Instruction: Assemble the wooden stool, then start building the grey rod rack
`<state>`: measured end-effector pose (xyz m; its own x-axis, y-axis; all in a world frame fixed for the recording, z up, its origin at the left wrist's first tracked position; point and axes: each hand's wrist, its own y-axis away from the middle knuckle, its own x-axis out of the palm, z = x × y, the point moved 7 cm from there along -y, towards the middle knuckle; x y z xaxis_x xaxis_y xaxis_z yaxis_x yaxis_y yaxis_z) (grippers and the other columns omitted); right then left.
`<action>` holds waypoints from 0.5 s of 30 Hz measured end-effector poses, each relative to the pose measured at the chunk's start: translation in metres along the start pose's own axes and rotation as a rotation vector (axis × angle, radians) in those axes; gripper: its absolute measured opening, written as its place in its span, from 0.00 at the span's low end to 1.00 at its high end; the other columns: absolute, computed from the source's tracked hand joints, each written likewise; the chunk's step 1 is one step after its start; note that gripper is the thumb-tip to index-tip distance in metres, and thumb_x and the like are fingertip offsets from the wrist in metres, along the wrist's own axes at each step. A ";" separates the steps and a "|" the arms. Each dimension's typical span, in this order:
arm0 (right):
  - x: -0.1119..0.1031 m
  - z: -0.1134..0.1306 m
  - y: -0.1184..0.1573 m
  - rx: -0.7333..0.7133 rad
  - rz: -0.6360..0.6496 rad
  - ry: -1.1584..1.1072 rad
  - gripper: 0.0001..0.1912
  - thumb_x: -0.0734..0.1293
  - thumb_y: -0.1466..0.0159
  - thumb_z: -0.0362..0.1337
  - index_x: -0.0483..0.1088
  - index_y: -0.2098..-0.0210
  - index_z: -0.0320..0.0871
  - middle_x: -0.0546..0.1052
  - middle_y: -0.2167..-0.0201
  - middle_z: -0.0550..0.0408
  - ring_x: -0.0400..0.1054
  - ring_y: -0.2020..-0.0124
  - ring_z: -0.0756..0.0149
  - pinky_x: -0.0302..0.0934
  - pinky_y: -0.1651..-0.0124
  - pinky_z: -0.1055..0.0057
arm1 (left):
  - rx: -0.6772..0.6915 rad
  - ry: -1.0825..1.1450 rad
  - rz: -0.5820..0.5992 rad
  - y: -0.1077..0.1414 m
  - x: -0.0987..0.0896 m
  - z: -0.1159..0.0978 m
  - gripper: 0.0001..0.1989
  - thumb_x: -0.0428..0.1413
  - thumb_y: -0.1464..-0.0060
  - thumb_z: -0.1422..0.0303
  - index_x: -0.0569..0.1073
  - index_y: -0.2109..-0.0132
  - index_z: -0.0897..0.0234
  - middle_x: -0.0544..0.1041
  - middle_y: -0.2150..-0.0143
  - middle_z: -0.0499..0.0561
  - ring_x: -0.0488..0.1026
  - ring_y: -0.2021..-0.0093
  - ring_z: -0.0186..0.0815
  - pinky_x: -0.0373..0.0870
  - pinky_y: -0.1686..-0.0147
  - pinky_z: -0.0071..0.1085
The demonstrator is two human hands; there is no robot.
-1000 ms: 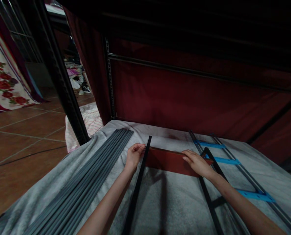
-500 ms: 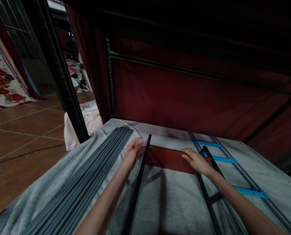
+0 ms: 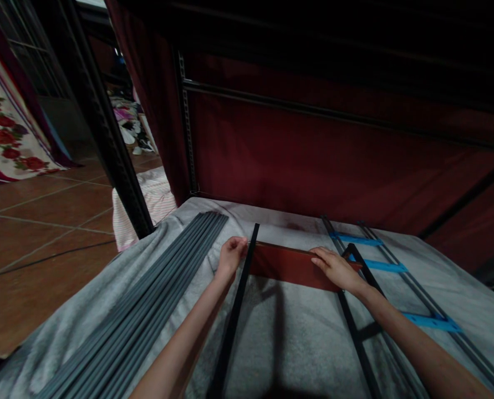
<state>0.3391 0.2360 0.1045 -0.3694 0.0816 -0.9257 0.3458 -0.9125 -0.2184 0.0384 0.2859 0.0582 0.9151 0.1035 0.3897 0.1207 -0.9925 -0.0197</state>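
A reddish-brown board point(image 3: 288, 267) stands on edge between a long black bar point(image 3: 237, 305) on its left and a black metal frame point(image 3: 350, 321) on its right. My left hand point(image 3: 231, 256) is at the board's left end, just outside the black bar, its fingertips pinched together at the bar; what they hold is too small to make out. Over the top edge of the board, near its right end, lies my right hand point(image 3: 334, 269), thumb on the near face and fingers behind, gripping it.
Several grey tubes point(image 3: 147, 299) lie bundled on the grey blanket point(image 3: 305, 338) at the left. Blue brackets point(image 3: 383, 266) join thin dark rails at the right. A black post point(image 3: 117, 160) rises at the left, before a dark red curtain point(image 3: 296, 160).
My left hand's fingers have drawn together at the bar's outer side. My right hand keeps its place on the board. The whole view has shifted slightly.
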 end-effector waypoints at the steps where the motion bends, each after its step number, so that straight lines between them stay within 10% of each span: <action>1: 0.000 0.000 0.000 -0.001 -0.002 0.004 0.14 0.57 0.32 0.40 0.69 0.53 0.47 0.75 0.56 0.51 0.69 0.53 0.59 0.62 0.49 0.60 | 0.023 -0.030 0.023 0.000 0.002 -0.002 0.16 0.64 0.58 0.57 0.72 0.72 0.66 0.71 0.77 0.45 0.66 0.77 0.27 0.62 0.74 0.24; 15: -0.001 0.002 0.001 0.000 -0.016 0.003 0.15 0.57 0.32 0.41 0.69 0.52 0.47 0.75 0.55 0.50 0.69 0.52 0.59 0.62 0.48 0.60 | 0.092 -0.025 0.101 0.004 0.012 -0.008 0.17 0.66 0.60 0.58 0.76 0.65 0.65 0.77 0.67 0.51 0.71 0.70 0.31 0.65 0.70 0.25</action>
<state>0.3382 0.2346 0.1062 -0.3723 0.0969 -0.9230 0.3398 -0.9113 -0.2327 0.0472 0.2823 0.0702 0.9336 0.0065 0.3582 0.0615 -0.9879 -0.1423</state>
